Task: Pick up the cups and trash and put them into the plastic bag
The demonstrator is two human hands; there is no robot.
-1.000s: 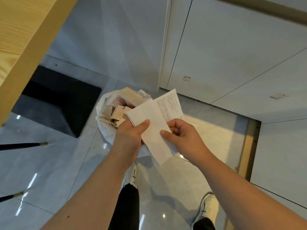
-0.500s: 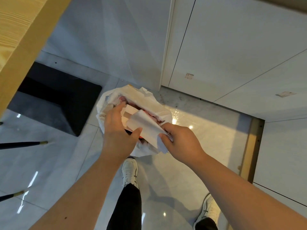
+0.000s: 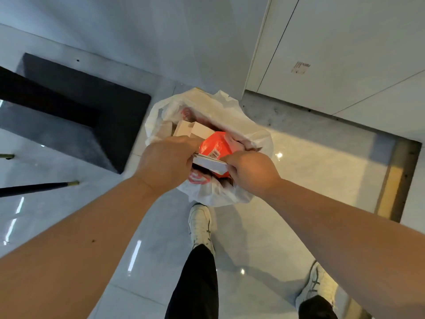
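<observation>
A white plastic bag [image 3: 230,111] stands open on the floor in front of my feet. Inside it lie an orange wrapper with a barcode [image 3: 215,145], white cardboard boxes [image 3: 192,130] and a red-and-white printed piece [image 3: 199,178]. Folded white paper [image 3: 210,164] lies flat across the bag's mouth. My left hand [image 3: 166,162] grips its left end and my right hand [image 3: 250,171] grips its right end, both fists low inside the opening. The paper's middle shows between the two hands.
A dark mat [image 3: 92,116] lies on the glossy floor tiles to the left, with black chair legs [image 3: 36,188] beside it. White cabinet panels [image 3: 333,54] rise behind the bag. My white shoes [image 3: 200,224] stand just below the bag.
The large sheet held up in both hands has been folded small and pushed down into the bag's mouth. Both hands went lower and forward; the view tilted further down.
</observation>
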